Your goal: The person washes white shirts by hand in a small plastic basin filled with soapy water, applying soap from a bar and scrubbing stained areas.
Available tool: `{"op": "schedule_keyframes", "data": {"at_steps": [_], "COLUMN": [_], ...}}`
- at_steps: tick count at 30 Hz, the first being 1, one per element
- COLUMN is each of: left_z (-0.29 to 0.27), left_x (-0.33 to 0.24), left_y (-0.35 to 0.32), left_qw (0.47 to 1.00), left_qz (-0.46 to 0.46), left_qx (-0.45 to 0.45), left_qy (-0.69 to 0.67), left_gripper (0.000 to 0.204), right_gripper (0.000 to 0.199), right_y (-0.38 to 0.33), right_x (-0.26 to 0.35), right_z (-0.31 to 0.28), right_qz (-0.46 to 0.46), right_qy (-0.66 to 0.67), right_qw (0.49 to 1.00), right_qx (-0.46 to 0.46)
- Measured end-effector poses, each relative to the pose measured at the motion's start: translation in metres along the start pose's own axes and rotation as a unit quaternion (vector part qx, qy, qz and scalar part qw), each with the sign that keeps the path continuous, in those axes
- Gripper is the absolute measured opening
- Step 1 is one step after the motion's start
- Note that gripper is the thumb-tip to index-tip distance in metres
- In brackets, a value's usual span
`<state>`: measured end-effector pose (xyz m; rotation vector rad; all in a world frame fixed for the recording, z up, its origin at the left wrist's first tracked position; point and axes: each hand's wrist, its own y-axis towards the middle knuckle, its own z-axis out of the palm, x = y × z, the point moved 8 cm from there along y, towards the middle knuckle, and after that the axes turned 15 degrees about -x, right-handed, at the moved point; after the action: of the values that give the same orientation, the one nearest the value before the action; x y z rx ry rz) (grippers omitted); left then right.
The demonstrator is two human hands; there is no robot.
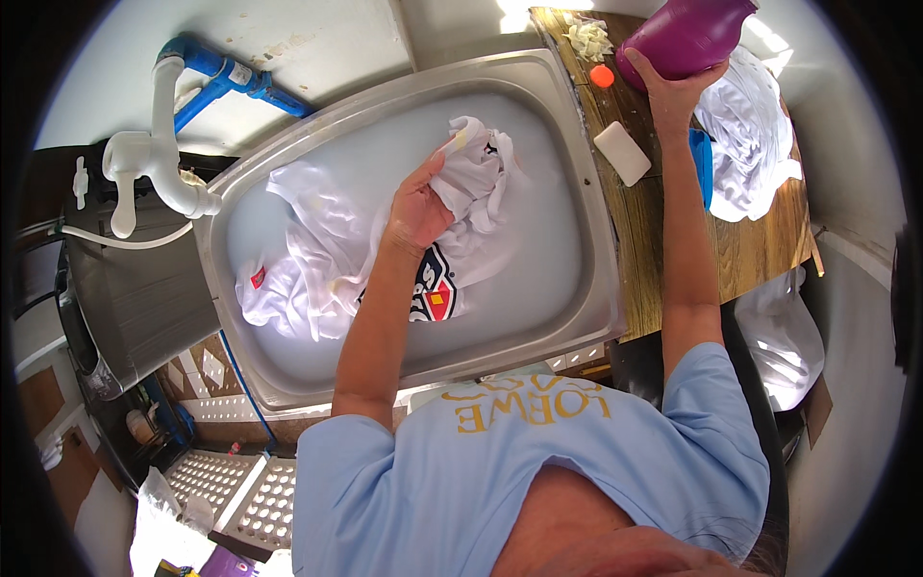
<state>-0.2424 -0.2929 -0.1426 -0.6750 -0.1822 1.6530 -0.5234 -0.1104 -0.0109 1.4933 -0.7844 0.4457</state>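
Observation:
In a metal sink (601, 260) filled with cloudy water lies a soaked white shirt (322, 226) with a dark, red and yellow print. My left hand (421, 210) is closed on a bunched, raised part of that shirt, above the water near the sink's middle. At the upper right, my right hand (668, 91) grips a purple plastic bottle (683, 43) over the wooden counter. The bottle is tilted, and the frame's top edge cuts it off. An orange cap (602, 76) lies on the counter left of the bottle, with a pale bar of soap (622, 154) nearer to me.
A white tap (159, 159) on blue pipes (226, 77) reaches over the sink's left corner. White cloth (745, 135) is piled on the wooden counter (663, 269) at right, beside something blue (700, 163). Pale shavings (588, 38) lie at the counter's far end.

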Motion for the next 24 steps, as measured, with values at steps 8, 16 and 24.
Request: {"op": "schedule_keyframes", "data": {"at_steps": [8, 16, 24], "left_z": [0.002, 0.0, 0.035], "left_x": [-0.002, -0.012, -0.059], "left_y": [0.001, -0.004, -0.039], "left_qw": [0.998, 0.998, 0.989], "left_qz": [0.032, 0.055, 0.119], "left_qx": [-0.005, -0.032, -0.085], "left_qy": [0.045, 0.026, 0.04], "left_gripper": [0.05, 0.048, 0.043], "right_gripper": [0.105, 0.094, 0.087], "right_y": [0.029, -0.01, -0.063], "right_x": [-0.04, 0.036, 0.147], "right_z": [0.01, 0.027, 0.058], "right_qz": [0.05, 0.065, -0.235], "right_qy": [0.095, 0.054, 0.002], "right_qw": [0.994, 0.966, 0.864], "right_qx": [-0.002, 0.244, 0.445]}}
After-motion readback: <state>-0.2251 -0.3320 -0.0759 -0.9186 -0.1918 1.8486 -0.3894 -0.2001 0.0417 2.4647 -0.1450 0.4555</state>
